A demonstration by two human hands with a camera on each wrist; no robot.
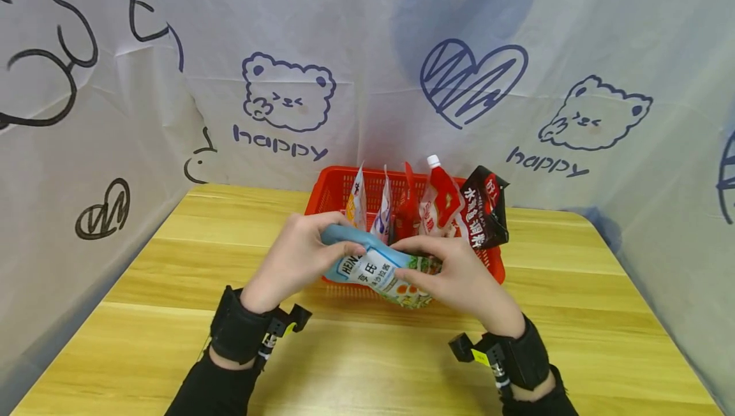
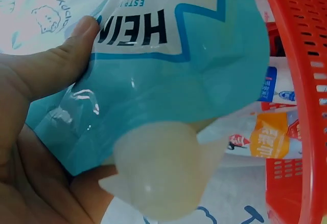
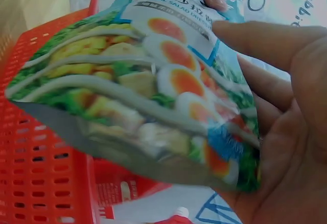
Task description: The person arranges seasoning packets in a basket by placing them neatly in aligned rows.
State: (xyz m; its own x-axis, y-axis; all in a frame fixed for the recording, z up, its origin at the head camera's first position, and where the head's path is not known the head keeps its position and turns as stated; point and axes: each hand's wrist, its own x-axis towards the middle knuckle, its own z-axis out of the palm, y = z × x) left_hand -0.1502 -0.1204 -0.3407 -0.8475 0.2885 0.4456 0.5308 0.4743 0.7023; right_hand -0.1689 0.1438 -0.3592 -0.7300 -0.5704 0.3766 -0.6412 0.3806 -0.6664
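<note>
Both hands hold a light-blue Heinz salad dressing pouch (image 1: 376,268) just in front of the red basket (image 1: 330,194). My left hand (image 1: 298,256) grips the spout end, thumb on the label. In the left wrist view the pouch (image 2: 179,65) fills the frame, its white cap (image 2: 156,170) pointing at the camera and my thumb (image 2: 56,63) pressed on its face. My right hand (image 1: 453,272) holds the bottom end, fingers wrapped under it. The right wrist view shows the pouch (image 3: 143,96) with its egg-and-salad picture resting against my fingers (image 3: 265,45).
The red basket holds several upright sauce pouches: a red one with a white cap (image 1: 442,199), a dark one (image 1: 485,208) leaning over the right rim, and pale ones (image 1: 357,202). It stands on a wooden table (image 1: 172,263) enclosed by a printed white cloth (image 1: 367,65).
</note>
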